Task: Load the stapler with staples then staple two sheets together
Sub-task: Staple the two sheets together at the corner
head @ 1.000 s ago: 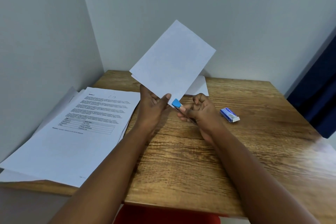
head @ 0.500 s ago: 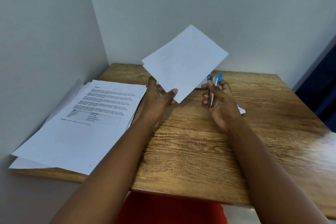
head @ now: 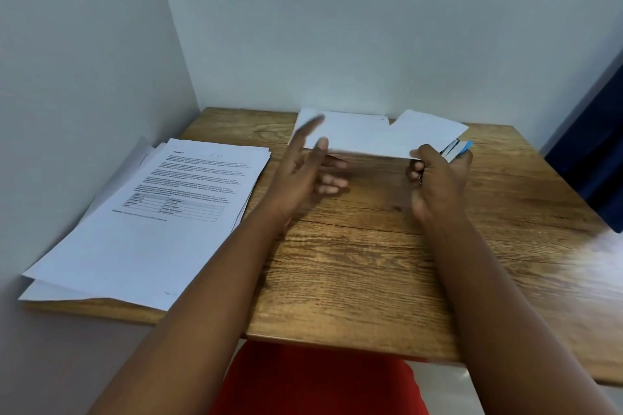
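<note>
White walls meeting in a corner behind a wooden table [head: 354, 280], grain running left to right. At the left of the tabletop, a loose stack of printed sheets [head: 151, 212], top page with paragraphs of text and a small table, corners overhanging the near edge. Just right of the stack, above the wood, left hand [head: 303, 175] blurred by motion, fingers spread and mostly straight, gripping nothing, forefinger raised toward the far side. Beyond that hand, at the back of the table against the wall, small white sheets [head: 364, 135] lying flat; unclear from the blur whether the left fingertips touch their near edge. Further right, another white sheet [head: 428, 131] lying askew, overlapping the right end of the flat ones, its near corner meeting the right thumb; whether pinched or merely touching, not possible to tell. Right hand [head: 435, 178] above the wood, fingers curled round the stapler [head: 456, 150], blue tip and dark metal body poking out past the knuckles toward the far right, partly hidden under the askew sheet's edge. At the right border, a dark blue curtain-like fabric [head: 593, 145] beside the table. Along the bottom, between the forearms, red cloth [head: 317, 381] below the table's near edge.
</note>
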### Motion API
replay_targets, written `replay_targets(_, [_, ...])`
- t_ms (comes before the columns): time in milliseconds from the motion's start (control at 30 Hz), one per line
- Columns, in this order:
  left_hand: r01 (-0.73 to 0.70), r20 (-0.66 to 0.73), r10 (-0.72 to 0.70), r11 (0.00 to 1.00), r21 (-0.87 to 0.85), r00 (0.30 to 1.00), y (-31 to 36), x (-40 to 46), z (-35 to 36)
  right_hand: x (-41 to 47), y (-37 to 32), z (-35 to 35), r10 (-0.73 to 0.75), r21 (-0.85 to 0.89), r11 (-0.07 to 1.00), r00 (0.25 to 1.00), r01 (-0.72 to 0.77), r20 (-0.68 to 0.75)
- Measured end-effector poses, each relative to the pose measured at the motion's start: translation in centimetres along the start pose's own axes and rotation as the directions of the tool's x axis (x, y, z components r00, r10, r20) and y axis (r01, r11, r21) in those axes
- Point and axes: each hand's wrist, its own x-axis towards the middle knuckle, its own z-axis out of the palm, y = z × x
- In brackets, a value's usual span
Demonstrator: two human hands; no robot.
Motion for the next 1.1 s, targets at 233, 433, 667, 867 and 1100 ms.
replay_targets(233, [0.012, 0.028, -0.019, 0.974, 0.224, 0.999, -1.0, -0.1, 0.0, 0.5, -0.3, -0.3, 0.02, -0.003, 1.0, 0.992, -0.021, -0.121])
replay_targets(433, [0.03, -0.016, -0.027, 0.979, 0.202, 0.999, -1.0, 0.3, -0.1, 0.5, 0.0, -0.2, 0.036, -0.046, 0.998, 0.993, -0.041, -0.111])
replay_targets(667, [0.081, -0.067, -0.078, 0.995, 0.057, 0.995, -0.6, 0.3, 0.1, 0.5, 0.0, -0.2, 0.053, -0.062, 0.996, 0.996, -0.057, -0.067])
replay_targets(867, [0.203, -0.067, -0.213, 0.97, -0.137, 0.975, -0.4, 0.6, -0.2, 0.3, 0.2, -0.1, 0.067, 0.03, 0.997, 0.998, -0.067, 0.006])
replay_targets(1100, [0.19, -0.051, -0.215, 0.934, -0.302, 0.975, -0.4, 0.7, -0.4, 0.1, 1.2, 0.1, 0.13, -0.228, 0.97, 0.969, -0.08, 0.212])
